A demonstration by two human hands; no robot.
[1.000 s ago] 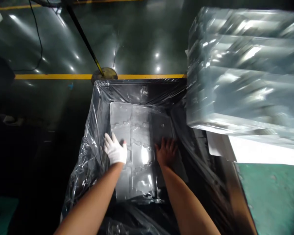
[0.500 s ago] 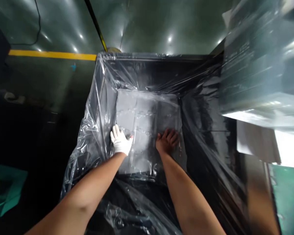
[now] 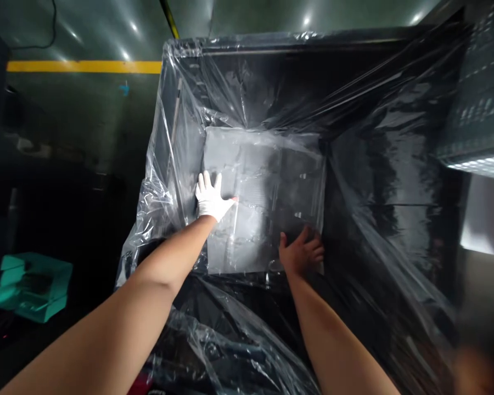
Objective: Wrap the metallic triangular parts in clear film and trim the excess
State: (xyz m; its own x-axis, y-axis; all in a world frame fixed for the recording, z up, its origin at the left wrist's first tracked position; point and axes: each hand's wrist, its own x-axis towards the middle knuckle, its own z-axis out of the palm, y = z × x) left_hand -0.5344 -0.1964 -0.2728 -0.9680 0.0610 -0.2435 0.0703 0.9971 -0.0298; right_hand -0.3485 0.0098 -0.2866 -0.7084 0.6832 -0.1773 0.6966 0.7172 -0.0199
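My left hand [image 3: 214, 198], in a white glove with the thumb tip bare, lies with spread fingers at the left side of a flat grey sheet or layer [image 3: 255, 164]. The bare right hand [image 3: 302, 252] rests with fingers apart near that layer's front right corner. Neither hand holds anything. Clear plastic film [image 3: 164, 148] lines the dark bin [image 3: 313, 71] around the layer and drapes over its left and near walls. Whether film also covers the grey layer I cannot tell for sure.
A teal open box [image 3: 35, 285] is at the lower left. Yellow tape [image 3: 84, 67] crosses the dark floor behind it. Over the bin's right side hangs a blurred stack of translucent sheets or trays [image 3: 481, 109], with a white piece [image 3: 483, 214] below.
The view has shifted closer over the bin. My left hand has slid farther back along the layer's left side; my right hand has moved toward its near right corner.
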